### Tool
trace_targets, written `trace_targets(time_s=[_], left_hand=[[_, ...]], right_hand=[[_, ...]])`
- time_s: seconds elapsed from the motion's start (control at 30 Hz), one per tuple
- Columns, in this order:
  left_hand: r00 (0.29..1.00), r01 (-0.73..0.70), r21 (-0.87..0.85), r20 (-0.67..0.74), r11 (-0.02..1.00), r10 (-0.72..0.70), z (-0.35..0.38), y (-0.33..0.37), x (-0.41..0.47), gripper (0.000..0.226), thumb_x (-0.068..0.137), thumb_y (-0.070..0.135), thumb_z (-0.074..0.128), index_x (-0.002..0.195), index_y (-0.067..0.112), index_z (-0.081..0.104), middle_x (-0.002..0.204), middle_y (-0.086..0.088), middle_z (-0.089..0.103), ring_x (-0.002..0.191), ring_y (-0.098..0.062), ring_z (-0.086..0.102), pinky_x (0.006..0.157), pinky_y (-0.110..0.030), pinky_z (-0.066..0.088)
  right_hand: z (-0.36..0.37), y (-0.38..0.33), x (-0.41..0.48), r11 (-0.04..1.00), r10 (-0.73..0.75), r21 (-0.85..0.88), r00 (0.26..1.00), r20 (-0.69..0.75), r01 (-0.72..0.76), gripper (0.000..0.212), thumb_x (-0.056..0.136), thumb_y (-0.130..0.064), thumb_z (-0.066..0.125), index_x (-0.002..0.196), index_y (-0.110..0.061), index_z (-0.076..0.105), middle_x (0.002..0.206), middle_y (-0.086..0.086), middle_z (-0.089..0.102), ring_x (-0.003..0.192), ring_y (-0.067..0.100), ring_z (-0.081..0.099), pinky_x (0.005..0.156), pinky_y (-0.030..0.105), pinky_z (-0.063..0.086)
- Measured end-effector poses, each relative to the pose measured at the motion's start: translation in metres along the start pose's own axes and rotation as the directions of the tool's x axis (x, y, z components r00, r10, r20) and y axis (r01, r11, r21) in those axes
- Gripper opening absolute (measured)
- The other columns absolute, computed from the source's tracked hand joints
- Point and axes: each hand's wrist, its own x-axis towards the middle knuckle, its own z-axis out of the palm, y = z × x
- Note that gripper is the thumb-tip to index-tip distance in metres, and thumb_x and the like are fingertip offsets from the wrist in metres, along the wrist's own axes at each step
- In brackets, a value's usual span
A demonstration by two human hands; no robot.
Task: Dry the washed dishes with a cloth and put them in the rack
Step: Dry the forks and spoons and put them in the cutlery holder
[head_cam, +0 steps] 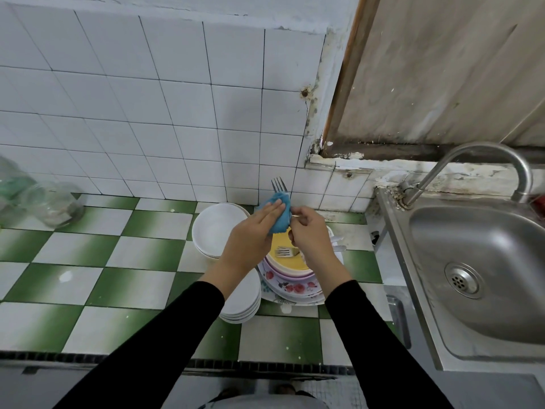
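Note:
My left hand (256,228) holds a blue cloth (277,215) wrapped round a steel fork (278,184), whose tines stick up above the cloth. My right hand (309,234) pinches the fork's handle just right of the cloth. Below my hands stands a stack of flowered plates (290,286) with a yellow plate (287,259) on top, where another fork (284,251) lies. Two stacks of white bowls stand to the left, one at the back (212,231) and one nearer (244,302). No rack is in view.
A green and white tiled counter (103,276) runs leftward, with glass jars (50,205) at its far left. A steel sink (483,276) with a curved tap (477,163) sits at the right. The white tiled wall (177,113) stands close behind.

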Motion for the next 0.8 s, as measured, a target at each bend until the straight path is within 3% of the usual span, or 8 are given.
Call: trace_targets(time_s=[0.13, 0.27, 0.43, 0.6, 0.7, 0.8], left_hand=[[0.999, 0.044, 0.032, -0.015, 0.999, -0.044, -0.002, 0.000, 0.003, 0.062, 0.077, -0.001, 0.077, 0.135, 0.005, 0.056, 0.136, -0.011, 0.059, 0.119, -0.028, 0.061, 0.084, -0.040, 0.059], [0.983, 0.167, 0.031, -0.081, 0.985, -0.164, -0.008, 0.003, 0.016, 0.062, 0.078, -0.002, 0.076, 0.136, 0.002, 0.054, 0.136, -0.012, 0.058, 0.117, -0.032, 0.062, 0.084, -0.040, 0.056], [0.995, 0.094, 0.050, -0.021, 0.994, -0.093, 0.003, 0.003, 0.007, 0.064, 0.075, -0.004, 0.077, 0.135, 0.001, 0.055, 0.135, -0.012, 0.059, 0.115, -0.031, 0.063, 0.079, -0.040, 0.058], [0.998, 0.057, 0.096, -0.030, 0.994, -0.054, 0.000, -0.004, 0.005, 0.066, 0.070, -0.003, 0.082, 0.132, 0.003, 0.059, 0.132, -0.012, 0.062, 0.106, -0.029, 0.068, 0.069, -0.038, 0.061], [0.996, 0.085, 0.039, -0.030, 0.996, -0.084, 0.004, 0.000, 0.006, 0.062, 0.077, -0.002, 0.075, 0.136, 0.005, 0.055, 0.134, -0.011, 0.060, 0.102, -0.031, 0.069, 0.074, -0.039, 0.060], [0.972, 0.224, -0.138, -0.038, 0.965, -0.231, 0.000, 0.003, 0.007, 0.055, 0.085, -0.002, 0.062, 0.137, 0.009, 0.054, 0.121, -0.013, 0.067, 0.089, -0.029, 0.067, 0.075, -0.027, 0.056]], right_hand=[[-0.004, 0.003, -0.003, 0.983, -0.083, -0.159, 0.996, 0.033, 0.087, 0.024, 0.099, -0.003, 0.049, 0.105, -0.022, 0.063, 0.083, 0.002, 0.069, 0.064, 0.008, 0.053, 0.055, 0.018, 0.042], [-0.004, 0.008, -0.007, 0.976, -0.086, -0.196, 0.995, 0.046, 0.094, 0.021, 0.102, -0.006, 0.048, 0.108, -0.021, 0.061, 0.083, 0.001, 0.071, 0.066, 0.008, 0.053, 0.048, 0.012, 0.041], [-0.005, 0.008, -0.005, 0.963, -0.122, -0.238, 0.992, 0.030, 0.126, 0.024, 0.097, -0.003, 0.050, 0.099, -0.019, 0.067, 0.082, 0.001, 0.071, 0.062, 0.003, 0.054, 0.061, 0.020, 0.042], [-0.003, 0.016, -0.009, 0.966, -0.099, -0.237, 0.995, 0.011, 0.099, 0.022, 0.100, -0.005, 0.050, 0.107, -0.014, 0.068, 0.085, 0.002, 0.072, 0.068, 0.005, 0.057, 0.059, 0.014, 0.044], [-0.001, 0.014, -0.008, 0.981, -0.065, -0.181, 0.998, -0.003, 0.063, 0.019, 0.101, -0.006, 0.049, 0.105, -0.014, 0.066, 0.086, 0.005, 0.073, 0.063, 0.011, 0.055, 0.048, 0.011, 0.042], [-0.002, 0.016, -0.007, 0.995, 0.000, -0.098, 1.000, -0.011, -0.001, 0.017, 0.102, -0.007, 0.049, 0.107, -0.016, 0.063, 0.083, 0.003, 0.071, 0.060, 0.014, 0.053, 0.052, 0.021, 0.043]])
